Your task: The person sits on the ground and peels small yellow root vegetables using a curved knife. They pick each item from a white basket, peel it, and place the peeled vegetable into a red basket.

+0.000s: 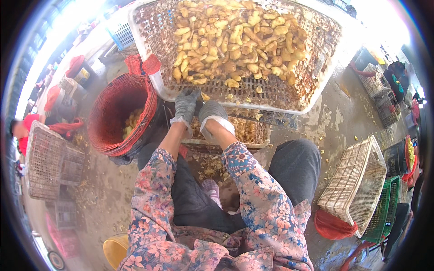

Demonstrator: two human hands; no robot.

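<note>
My left hand (185,106), in a grey glove with translucent plastic at the wrist, is closed at the front edge of a large perforated tray (280,101) heaped with yellow ginger pieces (235,40). My right hand (213,115), gloved alike, is curled just beside it. A small ginger piece (205,96) shows between the hands; whatever else they hold is hidden. Under them sits a lower crate (253,131) with small peeled bits inside. Left of my hands stands a bucket lined with red mesh (104,126), some ginger at its bottom.
Pale crates stand at left (45,158) and right (343,185), with a green crate (379,212) beside the latter. A yellow bucket (113,248) is at lower left. A person in red (25,131) is at far left; another in dark clothing (395,79) is at upper right.
</note>
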